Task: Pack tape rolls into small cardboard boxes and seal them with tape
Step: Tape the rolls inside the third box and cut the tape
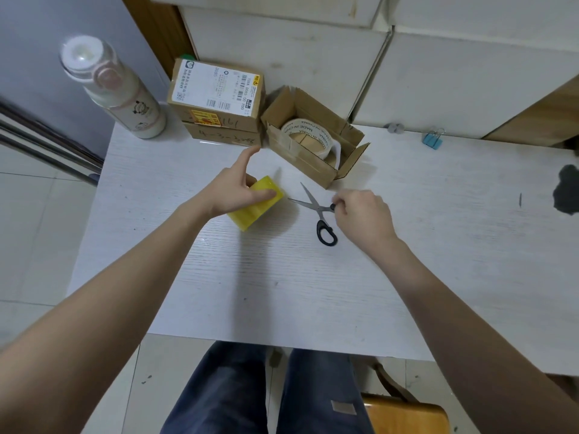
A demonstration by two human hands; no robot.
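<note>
Head view shows my left hand (238,191) gripping the yellow tape roll (257,203), my right hand (360,214) pinching one handle of the scissors (316,209). Behind them, the open box (316,142) holds a tape roll (308,137). Open blades may nick me if the yellow roll slips

1. The tape roll (257,203) at centre is bright yellow.
2. The scissors (318,211) have silver blades and black handles.
3. The open box (313,136) is brown cardboard; the roll (308,137) inside it is beige with dark lettering.
4. The far-right binder clip (432,140) is light blue.
5. The bench (282,277) is white with faint grain.
</note>
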